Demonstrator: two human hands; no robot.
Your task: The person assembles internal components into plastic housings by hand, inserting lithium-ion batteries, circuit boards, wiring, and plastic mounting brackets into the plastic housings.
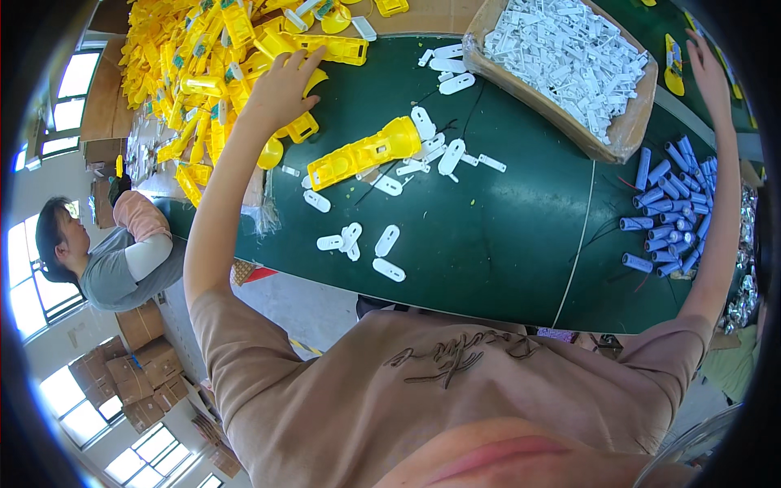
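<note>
My left hand (281,91) reaches over the edge of a heap of yellow plastic housings (220,106), its fingers spread. The fingertips lie by a long yellow housing (346,50), and whether they touch it cannot be told. At the far right my right hand (708,75) is stretched out with fingers apart, near a yellow piece (674,65) on a green surface. Between the hands, one yellow housing (366,153) lies on the green table (521,211). Small white oval plates (451,157) are scattered around it, some with dark wires.
A cardboard box (561,114) of small white parts stands at the back right. Blue cylindrical cells (671,207) with thin wires lie in a pile beside my right forearm. Another person (122,252) is at the left, by the table. Stacked cartons (142,378) stand behind.
</note>
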